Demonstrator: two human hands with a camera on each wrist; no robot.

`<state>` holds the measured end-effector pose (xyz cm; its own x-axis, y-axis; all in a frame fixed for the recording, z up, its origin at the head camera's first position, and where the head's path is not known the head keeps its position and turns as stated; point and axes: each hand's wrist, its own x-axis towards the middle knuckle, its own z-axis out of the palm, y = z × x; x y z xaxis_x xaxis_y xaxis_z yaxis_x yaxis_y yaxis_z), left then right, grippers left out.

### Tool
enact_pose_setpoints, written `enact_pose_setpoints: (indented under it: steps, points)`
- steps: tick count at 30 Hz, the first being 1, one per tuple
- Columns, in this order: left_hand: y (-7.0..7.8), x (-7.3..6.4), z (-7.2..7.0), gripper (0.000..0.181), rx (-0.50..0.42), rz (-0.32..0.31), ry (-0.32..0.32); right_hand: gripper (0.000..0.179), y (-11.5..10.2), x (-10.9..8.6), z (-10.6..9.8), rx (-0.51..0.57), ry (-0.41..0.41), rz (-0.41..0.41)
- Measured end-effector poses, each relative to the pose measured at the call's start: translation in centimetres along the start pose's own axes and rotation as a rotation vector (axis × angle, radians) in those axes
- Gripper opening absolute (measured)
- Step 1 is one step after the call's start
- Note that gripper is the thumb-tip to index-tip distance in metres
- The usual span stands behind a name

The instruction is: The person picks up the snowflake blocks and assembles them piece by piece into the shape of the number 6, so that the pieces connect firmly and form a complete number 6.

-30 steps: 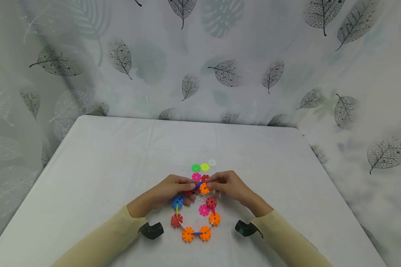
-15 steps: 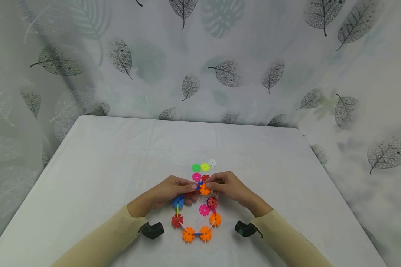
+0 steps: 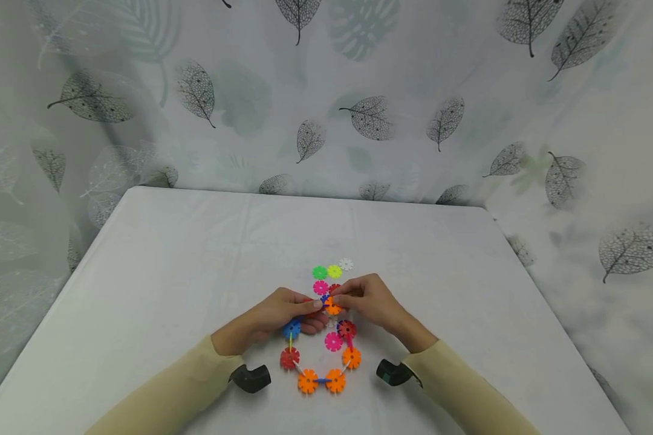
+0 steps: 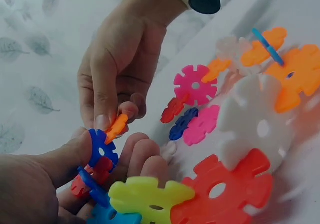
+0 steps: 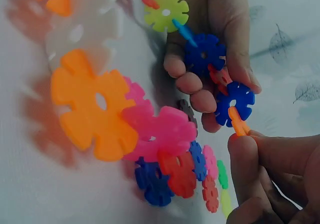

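Observation:
My left hand [image 3: 283,311] pinches a dark blue notched snowflake disc [image 5: 246,96] between thumb and fingers. Thumb and fingertips of my right hand [image 3: 375,302] grip an orange snowflake disc [image 4: 117,128], which meets the blue one edge to edge at the slots. From the blue disc a linked chain runs through a small red disc [image 5: 218,76] and a lighter blue disc [image 3: 291,329]. It curves round on the table by a red disc [image 3: 289,358], two orange discs at the front and another orange disc [image 3: 351,358] at the right. The fingers partly hide the chain's far side.
Loose discs lie beyond the hands: green [image 3: 320,273], yellow [image 3: 334,271], white [image 3: 346,264] and pink [image 3: 320,287]. Another pink disc [image 3: 334,342] lies inside the curve. The white table [image 3: 207,241] backs onto a leaf-patterned curtain [image 3: 239,121].
My right hand and forearm have shifted slightly left and away from me, still holding the orange disc. My left hand has edged right, with more of its lower fingers showing.

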<state>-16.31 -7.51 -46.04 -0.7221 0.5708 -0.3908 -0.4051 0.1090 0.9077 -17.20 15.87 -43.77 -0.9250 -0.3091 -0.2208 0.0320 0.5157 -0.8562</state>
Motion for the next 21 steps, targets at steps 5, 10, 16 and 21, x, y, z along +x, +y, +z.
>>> enact_pose_setpoints:
  steps: [5, 10, 16, 21]
  points:
    - [-0.12, 0.09, -0.08, 0.036, -0.012, -0.005, 0.003, 0.016, 0.11, 0.05, 0.13, 0.004, 0.002, 0.015]
    - [0.04, 0.05, -0.25, 0.036, 0.059, 0.037, 0.013, 0.022, 0.44, -0.07, 0.03, 0.042, -0.034, 0.027]
    - [0.14, 0.09, -0.14, 0.036, 0.125, 0.085, 0.046, 0.026, 0.67, 0.04, -0.11, 0.056, -0.102, -0.001]
    - [0.00, -0.07, 0.03, 0.036, 0.116, 0.088, 0.053, 0.026, 0.90, 0.35, -0.54, 0.015, -0.041, -0.028]
